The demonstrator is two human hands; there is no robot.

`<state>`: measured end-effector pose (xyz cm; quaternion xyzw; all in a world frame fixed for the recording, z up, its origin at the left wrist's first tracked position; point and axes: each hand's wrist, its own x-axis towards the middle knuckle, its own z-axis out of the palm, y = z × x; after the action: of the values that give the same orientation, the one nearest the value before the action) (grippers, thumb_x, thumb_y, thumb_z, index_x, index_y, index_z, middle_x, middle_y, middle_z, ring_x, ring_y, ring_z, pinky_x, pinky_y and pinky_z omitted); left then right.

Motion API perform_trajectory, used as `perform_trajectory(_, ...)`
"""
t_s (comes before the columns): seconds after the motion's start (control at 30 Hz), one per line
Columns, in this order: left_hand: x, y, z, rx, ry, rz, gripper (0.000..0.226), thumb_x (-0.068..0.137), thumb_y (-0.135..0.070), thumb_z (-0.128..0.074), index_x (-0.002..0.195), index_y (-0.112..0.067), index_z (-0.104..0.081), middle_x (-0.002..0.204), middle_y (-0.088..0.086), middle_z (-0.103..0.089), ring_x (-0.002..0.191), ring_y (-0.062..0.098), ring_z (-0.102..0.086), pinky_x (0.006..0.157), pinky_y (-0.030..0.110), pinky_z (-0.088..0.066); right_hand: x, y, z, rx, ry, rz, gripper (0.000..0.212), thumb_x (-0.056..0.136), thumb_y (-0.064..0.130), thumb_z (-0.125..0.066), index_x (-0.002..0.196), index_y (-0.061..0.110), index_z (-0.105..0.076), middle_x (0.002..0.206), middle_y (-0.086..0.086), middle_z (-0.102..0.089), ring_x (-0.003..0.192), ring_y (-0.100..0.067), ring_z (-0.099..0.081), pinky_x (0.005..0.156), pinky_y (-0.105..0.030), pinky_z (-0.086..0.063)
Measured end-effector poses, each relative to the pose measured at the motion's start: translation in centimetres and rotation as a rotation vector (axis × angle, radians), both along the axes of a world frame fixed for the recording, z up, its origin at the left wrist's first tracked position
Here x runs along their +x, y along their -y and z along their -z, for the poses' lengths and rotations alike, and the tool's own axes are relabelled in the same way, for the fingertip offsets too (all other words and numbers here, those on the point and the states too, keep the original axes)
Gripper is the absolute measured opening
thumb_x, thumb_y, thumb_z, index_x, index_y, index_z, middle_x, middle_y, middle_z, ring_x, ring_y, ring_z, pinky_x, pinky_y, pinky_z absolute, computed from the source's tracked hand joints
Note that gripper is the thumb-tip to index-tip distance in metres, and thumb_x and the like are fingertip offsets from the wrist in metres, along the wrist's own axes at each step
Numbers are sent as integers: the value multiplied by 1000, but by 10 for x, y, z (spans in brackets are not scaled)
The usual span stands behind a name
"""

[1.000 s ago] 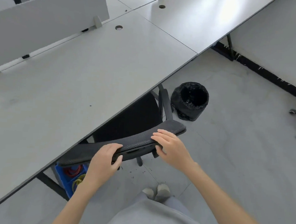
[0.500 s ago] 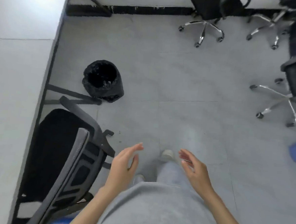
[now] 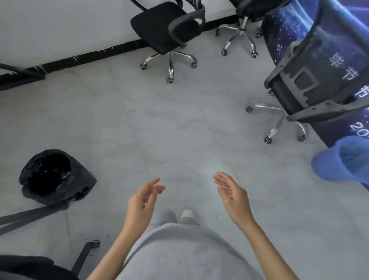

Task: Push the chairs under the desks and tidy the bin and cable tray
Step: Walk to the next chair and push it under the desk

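While facing the grey tiled floor (image 3: 180, 122):
Left hand (image 3: 141, 204): fingers relaxed, holding nothing.
Right hand (image 3: 234, 198): fingers spread, holding nothing.
Round bin lined with a black bag (image 3: 54, 176): left of both hands.

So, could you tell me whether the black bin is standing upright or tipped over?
Upright: the bin stands on the floor, its bag-lined mouth facing up. Its contents cannot be told.

Bin (image 3: 56, 175) crinkled glossy plastic liner; chair base (image 3: 169, 60) chrome.
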<state>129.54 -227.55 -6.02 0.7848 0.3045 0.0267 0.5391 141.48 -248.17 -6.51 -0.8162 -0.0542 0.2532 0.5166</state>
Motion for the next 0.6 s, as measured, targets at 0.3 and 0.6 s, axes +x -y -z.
perform_trajectory(0.3,141,-75,20,8,-53,-56,35,94,-6,-44,104,-38,-55,87,-32,-66,84,-4,-63,76,15,-48,196,-92,-2,53,64,-31,32,93,6,-48,124,12,-53,116,4,-60,99,10,-56,84,-4,-41)
perform_trajectory(0.6,446,-173,-13,-43,78,193,28,95,-5,-41,115,-17,-57,88,-14,-69,80,-6,-62,77,14,-47,323,-110,9,-23,-66,273,28,93,7,-49,115,23,-56,107,14,-62,94,16,-55,76,0,-40)
